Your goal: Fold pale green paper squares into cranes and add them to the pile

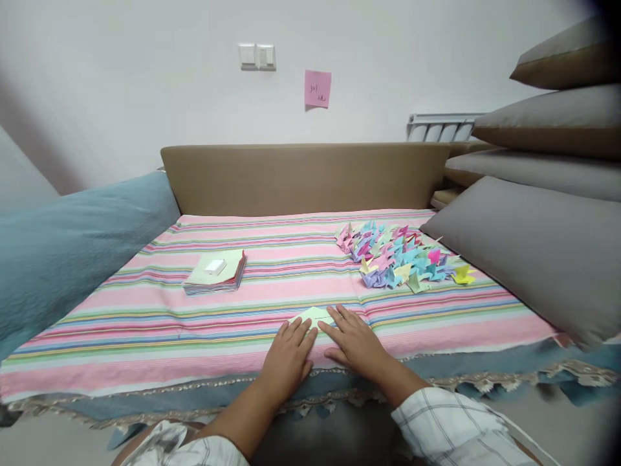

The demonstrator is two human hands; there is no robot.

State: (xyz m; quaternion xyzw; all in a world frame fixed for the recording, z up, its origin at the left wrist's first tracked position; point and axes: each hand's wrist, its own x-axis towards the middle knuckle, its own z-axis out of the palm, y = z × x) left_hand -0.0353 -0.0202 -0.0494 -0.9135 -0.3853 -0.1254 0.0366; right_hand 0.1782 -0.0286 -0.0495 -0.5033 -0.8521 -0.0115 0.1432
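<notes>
A pale green sheet of folding paper (314,314) lies near the front of the striped cloth, folded into a low triangular shape. My left hand (290,353) rests on its left side with fingers stretched flat. On the right side, the fingers of my right hand (356,340) are spread and press on the paper. Both hands cover its lower corners. Beyond my right hand spreads a pile of folded paper cranes (400,255) in many colours. To the left stands a stack of square paper sheets (216,275) with a small white block (215,266) on top.
The striped cloth (145,317) covers the seat, with a lace-edged front hem. A brown backrest (305,181) stands behind it. Grey cushions (533,246) are piled at the right, and a blue-covered armrest (87,252) borders the left. A pink note (317,89) hangs on the wall.
</notes>
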